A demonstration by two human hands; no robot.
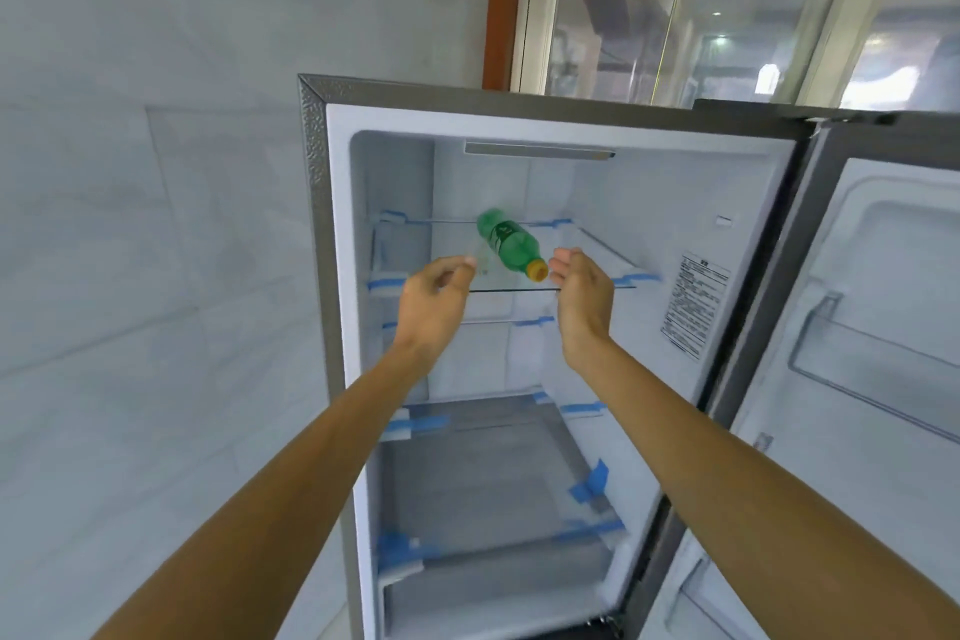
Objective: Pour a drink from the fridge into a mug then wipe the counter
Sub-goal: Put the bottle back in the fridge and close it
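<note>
A green plastic bottle (508, 240) with a yellow cap lies on its side on the upper glass shelf (597, 283) of the open fridge (519, 120), cap pointing toward me. My right hand (581, 295) is just right of the cap, fingers apart, close to it but not gripping. My left hand (435, 303) hovers at the shelf's front edge left of the bottle, fingers loosely curled with nothing in them. No mug or counter is in view.
The fridge door (883, 327) stands open on the right, with door bins. Lower shelves and a drawer carry blue tape strips. A grey tiled wall (156, 224) is on the left. A window (701, 16) is behind the fridge.
</note>
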